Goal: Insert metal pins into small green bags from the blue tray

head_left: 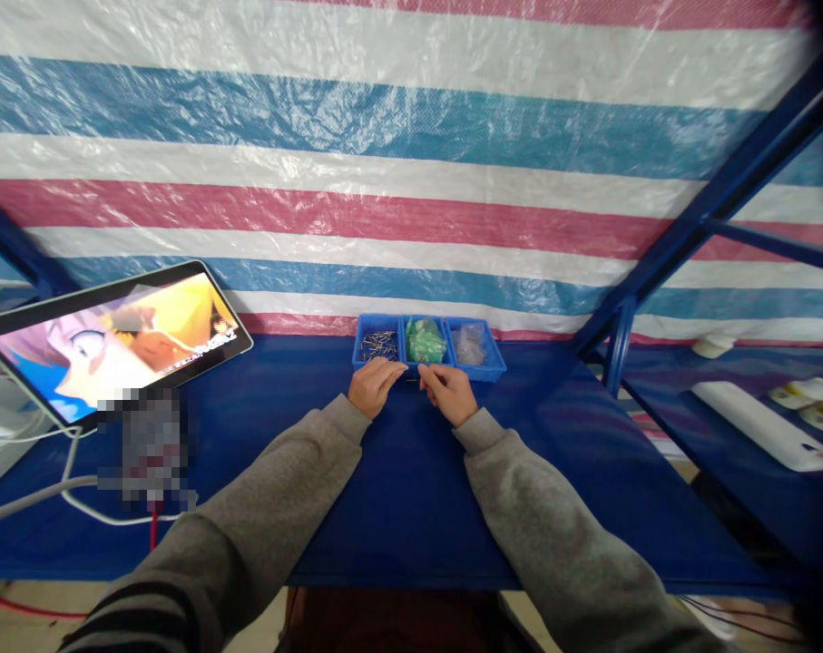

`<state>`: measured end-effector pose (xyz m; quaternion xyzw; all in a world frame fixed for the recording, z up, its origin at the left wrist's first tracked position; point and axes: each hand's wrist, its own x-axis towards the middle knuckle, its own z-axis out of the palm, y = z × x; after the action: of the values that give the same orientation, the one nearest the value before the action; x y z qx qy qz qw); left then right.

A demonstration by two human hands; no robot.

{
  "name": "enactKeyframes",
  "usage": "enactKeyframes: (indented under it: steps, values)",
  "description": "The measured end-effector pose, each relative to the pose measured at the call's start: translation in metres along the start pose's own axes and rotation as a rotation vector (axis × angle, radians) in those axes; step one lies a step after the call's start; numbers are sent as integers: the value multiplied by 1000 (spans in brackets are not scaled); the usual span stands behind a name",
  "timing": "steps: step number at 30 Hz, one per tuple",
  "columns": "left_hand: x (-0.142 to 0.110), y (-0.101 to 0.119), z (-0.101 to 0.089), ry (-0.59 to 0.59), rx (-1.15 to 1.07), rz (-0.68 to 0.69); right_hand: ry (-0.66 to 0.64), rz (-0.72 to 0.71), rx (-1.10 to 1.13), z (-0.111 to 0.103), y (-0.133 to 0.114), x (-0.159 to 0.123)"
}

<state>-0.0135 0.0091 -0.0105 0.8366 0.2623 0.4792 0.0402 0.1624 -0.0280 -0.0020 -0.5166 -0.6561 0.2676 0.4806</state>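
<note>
Both my arms, in grey sleeves, reach forward over a blue table [397, 490]. My left hand [374, 384] and my right hand [446, 391] meet just in front of three small blue bins. Their fingertips are pinched together, holding something too small to make out. The left bin [377, 348] holds small metal pins or screws. The middle bin [425, 342] holds green plastic parts. The right bin [475, 346] holds clear plastic pieces.
A tablet [112, 340] playing a cartoon leans at the left, with white cables [77, 494] trailing from it. A striped tarp [411, 163] hangs behind the table. A blue metal frame [690, 227] stands at right, with white objects [765, 426] on a side shelf.
</note>
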Motion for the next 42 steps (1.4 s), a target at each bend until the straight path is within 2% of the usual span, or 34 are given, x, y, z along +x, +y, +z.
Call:
enactKeyframes:
  steps: [15,19,27,34,42]
  values:
    - [-1,-1,1,-12,-43,-57,36,-55,-16,1,2,-1]
    - [-2,-2,3,-21,-37,-92,-1,-96,-42,2,-1,-2]
    - [-2,1,1,-25,-50,-84,-82,-185,-159,2,-2,-4]
    - [1,4,0,26,-43,-14,-7,-164,-194,-1,-3,-2]
    - [2,5,-2,12,37,-15,-37,-199,-219,-1,-7,-3]
